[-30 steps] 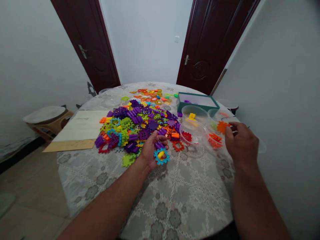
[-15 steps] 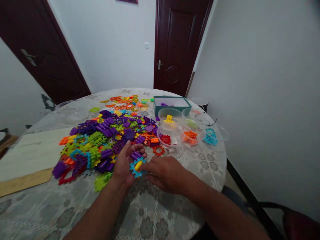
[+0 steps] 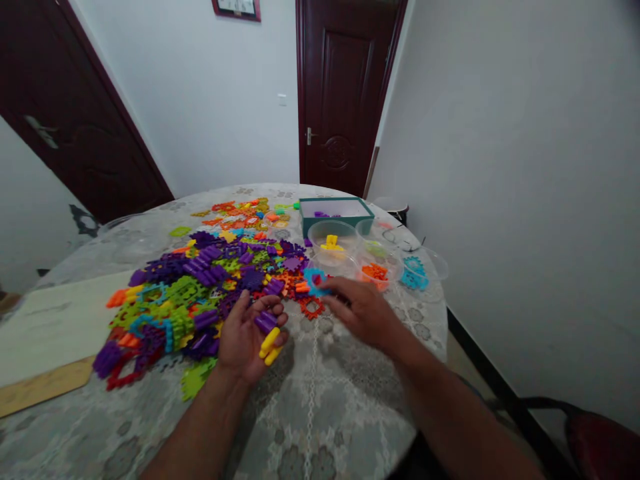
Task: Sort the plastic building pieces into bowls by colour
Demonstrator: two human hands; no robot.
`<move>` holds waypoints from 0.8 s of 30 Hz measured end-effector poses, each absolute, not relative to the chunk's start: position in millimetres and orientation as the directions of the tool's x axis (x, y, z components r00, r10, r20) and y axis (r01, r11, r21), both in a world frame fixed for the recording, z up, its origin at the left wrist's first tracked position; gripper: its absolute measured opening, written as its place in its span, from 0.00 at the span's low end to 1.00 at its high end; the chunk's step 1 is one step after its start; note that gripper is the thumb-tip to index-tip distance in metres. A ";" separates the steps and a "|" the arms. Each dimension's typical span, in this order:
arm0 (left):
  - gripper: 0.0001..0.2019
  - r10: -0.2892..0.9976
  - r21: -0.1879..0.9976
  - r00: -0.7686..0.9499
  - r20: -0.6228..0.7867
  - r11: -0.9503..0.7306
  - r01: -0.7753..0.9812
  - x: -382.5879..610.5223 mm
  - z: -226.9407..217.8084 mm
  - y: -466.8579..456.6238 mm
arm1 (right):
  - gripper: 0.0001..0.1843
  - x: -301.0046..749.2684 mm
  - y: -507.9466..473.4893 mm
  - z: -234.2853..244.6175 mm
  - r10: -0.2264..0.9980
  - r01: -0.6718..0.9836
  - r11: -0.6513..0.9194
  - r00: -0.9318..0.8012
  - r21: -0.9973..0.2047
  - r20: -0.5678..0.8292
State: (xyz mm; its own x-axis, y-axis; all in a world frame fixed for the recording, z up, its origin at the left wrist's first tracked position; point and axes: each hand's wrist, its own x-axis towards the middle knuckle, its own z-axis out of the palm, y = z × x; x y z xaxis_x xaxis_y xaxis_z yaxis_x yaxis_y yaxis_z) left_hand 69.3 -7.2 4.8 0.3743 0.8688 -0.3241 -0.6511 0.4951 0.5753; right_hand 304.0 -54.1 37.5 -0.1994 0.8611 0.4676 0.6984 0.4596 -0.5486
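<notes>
My left hand (image 3: pixel 246 337) lies palm up at the near edge of a pile of coloured plastic pieces (image 3: pixel 200 287), fingers loosely curled. Purple pieces (image 3: pixel 265 321) and yellow pieces (image 3: pixel 271 345) rest on its fingers. My right hand (image 3: pixel 361 308) is stretched out to the right of it and pinches a blue square frame piece (image 3: pixel 314 282) at the fingertips, held just above the table near a clear bowl. An orange gear piece (image 3: pixel 312 307) lies on the cloth just below that blue piece.
Several clear bowls stand at the right, holding yellow (image 3: pixel 331 242), orange (image 3: pixel 376 273) and blue (image 3: pixel 413 274) pieces. A teal box (image 3: pixel 336 212) sits behind them. A pale board (image 3: pixel 50 327) lies at the left of the round patterned table (image 3: pixel 325 407). Dark doors behind.
My right hand came from the bowls to my left hand, took the blue frame piece off it and carried it rightward. The yellow and purple pieces stayed in my left hand. The view swung right.
</notes>
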 end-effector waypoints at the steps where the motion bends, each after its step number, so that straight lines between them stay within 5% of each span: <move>1: 0.24 0.873 0.571 0.377 -0.309 0.487 -0.660 68.7 3.6 -7.2 | 0.12 324.0 -51.6 42.4 0.865 0.786 0.362 -0.083 -0.502 0.494; 6: 0.25 0.865 0.542 0.406 -0.296 0.501 -0.674 68.3 -2.1 -8.6 | 0.18 429.9 -39.3 33.2 0.742 0.912 -0.310 0.409 -0.269 0.531; 11: 0.26 0.878 0.531 0.386 -0.284 0.479 -0.699 70.1 -4.9 -8.4 | 0.23 472.9 -32.6 8.9 0.652 0.805 -0.531 0.587 -0.263 0.480; 14: 0.26 0.887 0.528 0.361 -0.287 0.461 -0.714 71.2 -4.8 -9.1 | 0.23 451.7 -33.7 18.6 0.671 0.855 -0.396 0.518 -0.334 0.531; 17: 0.26 0.893 0.525 0.341 -0.292 0.448 -0.723 72.5 -3.5 -10.1 | 0.19 397.9 -42.2 35.4 0.768 0.910 -0.066 0.308 -0.409 0.562; 20: 0.26 0.896 0.526 0.335 -0.292 0.443 -0.726 74.2 -1.8 -11.2 | 0.20 328.1 -60.4 40.2 0.885 0.822 0.348 -0.130 -0.451 0.448; 24: 0.26 0.910 0.542 0.300 -0.284 0.411 -0.733 77.3 -2.3 -12.8 | 0.23 252.9 -80.7 24.2 0.797 0.720 0.604 -0.536 -0.342 0.280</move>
